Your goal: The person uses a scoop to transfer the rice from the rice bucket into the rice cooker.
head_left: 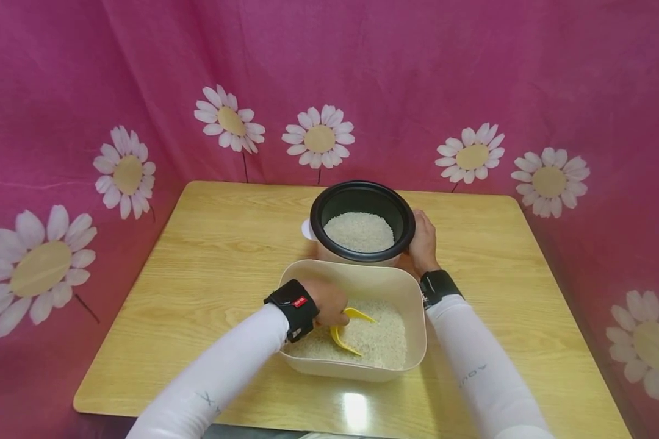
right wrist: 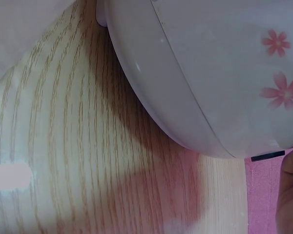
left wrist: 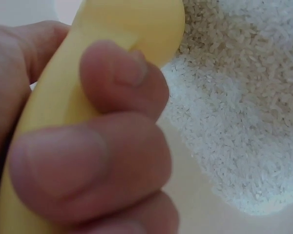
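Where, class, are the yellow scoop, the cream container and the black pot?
Yellow scoop (left wrist: 61, 90): left wrist view, on the handle.
Cream container (head_left: 370, 282): head view, far inner wall.
Black pot (head_left: 360, 200): head view, far inner wall.

The left hand (head_left: 329, 300) and right hand (head_left: 424, 242) were uncovered. A black left wristband (head_left: 288, 306) — marked with a small red label (head_left: 299, 301) — and a black right wristband (head_left: 439, 286) were worn. A long white left sleeve (head_left: 236, 356) and a long white right sleeve (head_left: 480, 356) were worn above them, both printed with dark lettering (head_left: 207, 399).
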{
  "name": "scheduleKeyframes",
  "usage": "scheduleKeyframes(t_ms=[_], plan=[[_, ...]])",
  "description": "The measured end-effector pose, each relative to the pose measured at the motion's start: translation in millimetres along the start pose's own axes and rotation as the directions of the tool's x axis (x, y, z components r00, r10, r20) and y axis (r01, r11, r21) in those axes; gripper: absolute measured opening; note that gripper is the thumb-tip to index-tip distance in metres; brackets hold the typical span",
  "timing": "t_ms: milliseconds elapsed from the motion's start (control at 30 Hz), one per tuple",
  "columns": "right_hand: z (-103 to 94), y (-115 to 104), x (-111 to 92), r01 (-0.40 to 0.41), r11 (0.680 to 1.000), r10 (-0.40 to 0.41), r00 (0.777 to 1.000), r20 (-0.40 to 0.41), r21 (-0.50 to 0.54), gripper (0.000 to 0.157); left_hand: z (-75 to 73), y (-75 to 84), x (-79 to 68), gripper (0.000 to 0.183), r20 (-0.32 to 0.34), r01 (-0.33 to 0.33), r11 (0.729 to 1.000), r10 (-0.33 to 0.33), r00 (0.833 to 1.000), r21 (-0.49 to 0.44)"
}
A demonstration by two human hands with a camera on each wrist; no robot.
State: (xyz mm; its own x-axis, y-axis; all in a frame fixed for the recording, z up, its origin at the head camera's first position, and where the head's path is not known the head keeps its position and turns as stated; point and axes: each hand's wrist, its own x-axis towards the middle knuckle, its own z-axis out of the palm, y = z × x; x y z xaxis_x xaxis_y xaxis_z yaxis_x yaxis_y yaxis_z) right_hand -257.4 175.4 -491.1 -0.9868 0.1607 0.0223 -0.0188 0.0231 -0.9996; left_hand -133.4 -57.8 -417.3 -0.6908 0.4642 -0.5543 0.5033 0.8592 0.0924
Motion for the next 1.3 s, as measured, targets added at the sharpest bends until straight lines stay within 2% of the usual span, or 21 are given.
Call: scheduleKeyframes(t_ms=[200,300,400,567,700,800,900,1033,1167,1300], plan=[[-1.1,-21,-11,0.010,1.000,-0.010,1.000,0.002,-0.026,0.030,-6.1,1.8,-4.2,0.046,0.002,-0.010,0.999,0.010,1.000,-0.035],[-0.2,-33,-21,0.013,0.999,-0.013,1.000,0.010,-0.039,0.031,-7.4,2.6,-8.8,0.046,0.006,-0.028,0.998,0.029,1.000,-0.061],[0.9,-36,-25,0.022,0.999,-0.021,1.000,0.008,-0.036,0.032,-8.1,2.9,-12.2,0.047,0.006,-0.058,0.996,0.059,0.998,-0.068],[0.5,-23,-17,0.010,1.000,-0.010,1.000,0.008,-0.021,0.031,-12.3,2.0,-12.7,0.049,0.021,-0.114,0.992,0.116,0.993,-0.061],[-1.0,-4,-6,0.009,1.000,-0.010,1.000,-0.006,-0.024,0.031,-18.2,-0.6,-10.1,0.047,0.077,-0.091,0.994,0.095,0.992,-0.064],[-1.3,1,-2,0.038,0.998,-0.039,0.999,-0.022,-0.041,0.031,-24.0,-3.0,-8.2,0.047,0.092,-0.084,0.995,0.088,0.992,-0.051],[-1.2,2,-2,0.043,0.998,-0.044,0.999,-0.029,-0.037,0.032,-25.4,-7.2,-5.7,0.050,0.076,-0.104,0.994,0.106,0.991,-0.029],[-1.5,-3,-4,0.016,1.000,-0.017,1.000,-0.025,-0.020,0.032,-24.9,-12.0,-6.6,0.051,0.037,-0.102,0.994,0.103,0.994,-0.050],[-0.9,-19,-13,0.015,0.999,-0.015,1.000,-0.009,-0.030,0.031,-31.5,-10.9,-19.8,0.051,-0.019,-0.104,0.992,0.103,0.995,-0.066],[0.5,-33,-23,0.030,0.999,-0.030,0.999,0.011,-0.045,0.031,-39.4,-9.2,-32.8,0.051,-0.032,-0.101,0.990,0.098,0.995,-0.102]])
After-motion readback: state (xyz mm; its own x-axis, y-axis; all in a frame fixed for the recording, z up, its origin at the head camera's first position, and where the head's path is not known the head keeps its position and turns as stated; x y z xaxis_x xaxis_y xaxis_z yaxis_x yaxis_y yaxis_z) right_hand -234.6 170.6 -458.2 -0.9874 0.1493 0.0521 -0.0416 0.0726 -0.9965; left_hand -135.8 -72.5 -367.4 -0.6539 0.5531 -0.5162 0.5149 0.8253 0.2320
